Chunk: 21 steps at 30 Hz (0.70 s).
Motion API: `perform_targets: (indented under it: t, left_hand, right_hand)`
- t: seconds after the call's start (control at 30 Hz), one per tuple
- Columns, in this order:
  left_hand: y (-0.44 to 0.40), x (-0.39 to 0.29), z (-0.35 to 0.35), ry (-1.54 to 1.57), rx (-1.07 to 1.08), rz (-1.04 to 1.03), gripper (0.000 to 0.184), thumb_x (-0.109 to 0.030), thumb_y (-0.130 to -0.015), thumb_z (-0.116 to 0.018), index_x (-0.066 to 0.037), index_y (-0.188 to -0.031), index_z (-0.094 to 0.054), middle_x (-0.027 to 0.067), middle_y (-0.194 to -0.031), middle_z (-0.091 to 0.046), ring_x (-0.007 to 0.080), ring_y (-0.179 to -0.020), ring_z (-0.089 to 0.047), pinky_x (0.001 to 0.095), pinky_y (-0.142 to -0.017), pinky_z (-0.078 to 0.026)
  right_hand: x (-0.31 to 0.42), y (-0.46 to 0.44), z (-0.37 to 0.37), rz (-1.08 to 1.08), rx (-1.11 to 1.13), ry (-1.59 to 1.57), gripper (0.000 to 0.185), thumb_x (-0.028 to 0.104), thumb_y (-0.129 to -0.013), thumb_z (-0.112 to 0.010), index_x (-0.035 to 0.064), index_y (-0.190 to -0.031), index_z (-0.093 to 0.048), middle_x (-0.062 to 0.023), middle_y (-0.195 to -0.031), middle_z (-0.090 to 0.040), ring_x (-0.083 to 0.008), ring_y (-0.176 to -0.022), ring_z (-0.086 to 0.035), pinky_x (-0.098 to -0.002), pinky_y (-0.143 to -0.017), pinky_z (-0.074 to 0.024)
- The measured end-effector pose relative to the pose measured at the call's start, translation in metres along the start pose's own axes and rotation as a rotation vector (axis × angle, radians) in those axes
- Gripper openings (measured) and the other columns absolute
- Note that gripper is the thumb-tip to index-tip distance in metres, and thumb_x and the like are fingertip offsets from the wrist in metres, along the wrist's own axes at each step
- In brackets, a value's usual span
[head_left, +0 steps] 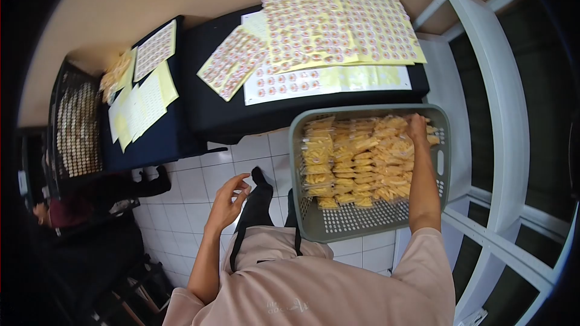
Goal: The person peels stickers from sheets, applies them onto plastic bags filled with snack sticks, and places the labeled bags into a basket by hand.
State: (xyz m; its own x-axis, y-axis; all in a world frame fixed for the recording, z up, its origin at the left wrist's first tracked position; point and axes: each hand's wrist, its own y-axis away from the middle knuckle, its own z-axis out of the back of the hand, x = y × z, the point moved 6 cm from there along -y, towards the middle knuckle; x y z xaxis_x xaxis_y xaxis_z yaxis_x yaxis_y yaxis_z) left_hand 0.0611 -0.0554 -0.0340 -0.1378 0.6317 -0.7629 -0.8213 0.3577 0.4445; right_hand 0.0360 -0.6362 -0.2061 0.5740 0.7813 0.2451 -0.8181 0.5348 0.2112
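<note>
My right hand (418, 130) reaches into the far right corner of a grey-green plastic basket (313, 220). Its fingers look closed on a clear packet of yellow snack pieces (433, 139), though the fingertips are partly hidden. To its left, rows of similar clear snack packets (356, 160) fill much of the basket, and the perforated bottom shows at the near side. My left hand (227, 202) hangs in the air left of the basket, over the floor. Its fingers are loosely bent and apart, with nothing plainly held in them.
Sheets of round stickers (338, 30) cover part of a black-clothed table (208, 105) behind the basket. At left stand more sheets (142, 105), loose snack packets (118, 72) and a dark crate (78, 127). Another person (69, 211) is at the far left. A grey metal frame (483, 84) rises at right.
</note>
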Motion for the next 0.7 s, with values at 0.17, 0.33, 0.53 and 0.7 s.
perform_targets:
  t: [0.17,0.33,0.53,0.7]
  left_hand:
    - [0.004,0.003,0.014,0.033,-0.056,-0.044,0.032,-0.010,-0.092,-0.059,-0.008,-0.123,-0.058,0.0082,-0.098,-0.063,0.0194,-0.093,-0.061,0.0336,-0.081,-0.049]
    - [-0.010,-0.014,0.049,0.055,-0.110,-0.135,0.034,-0.017,-0.093,-0.059,-0.008,-0.125,-0.056,0.0120,-0.101,-0.064,0.0245,-0.095,-0.061,0.0357,-0.084,-0.050]
    - [-0.040,-0.053,0.115,0.231,-0.193,-0.244,0.032,-0.020,-0.096,-0.057,-0.005,-0.124,-0.057,0.0090,-0.105,-0.064,0.0177,-0.097,-0.061,0.0335,-0.085,-0.050]
    - [-0.037,-0.025,0.132,0.618,-0.172,-0.249,0.029,-0.018,-0.097,-0.056,-0.004,-0.122,-0.055,0.0061,-0.098,-0.062,0.0135,-0.092,-0.061,0.0286,-0.079,-0.051]
  right_hand:
    - [-0.023,-0.020,-0.053,0.248,-0.013,0.273,0.034,-0.003,-0.073,-0.055,0.0054,-0.102,-0.070,-0.0210,-0.100,-0.067,-0.0385,-0.097,-0.062,-0.0436,-0.089,-0.0498]
    - [-0.036,-0.031,-0.062,0.142,0.032,0.225,0.039,-0.002,-0.071,-0.060,0.0002,-0.109,-0.064,-0.0250,-0.119,-0.059,-0.0404,-0.116,-0.051,-0.0406,-0.102,-0.0415]
    - [0.053,0.032,0.055,-0.093,-0.260,0.047,0.036,0.002,-0.077,-0.063,-0.0017,-0.113,-0.061,-0.0238,-0.120,-0.057,-0.0395,-0.113,-0.054,-0.0429,-0.098,-0.0429]
    - [0.089,0.067,0.082,0.028,-0.461,-0.116,0.031,0.010,-0.083,-0.067,-0.0010,-0.112,-0.062,-0.0209,-0.114,-0.062,-0.0379,-0.106,-0.058,-0.0426,-0.092,-0.0445]
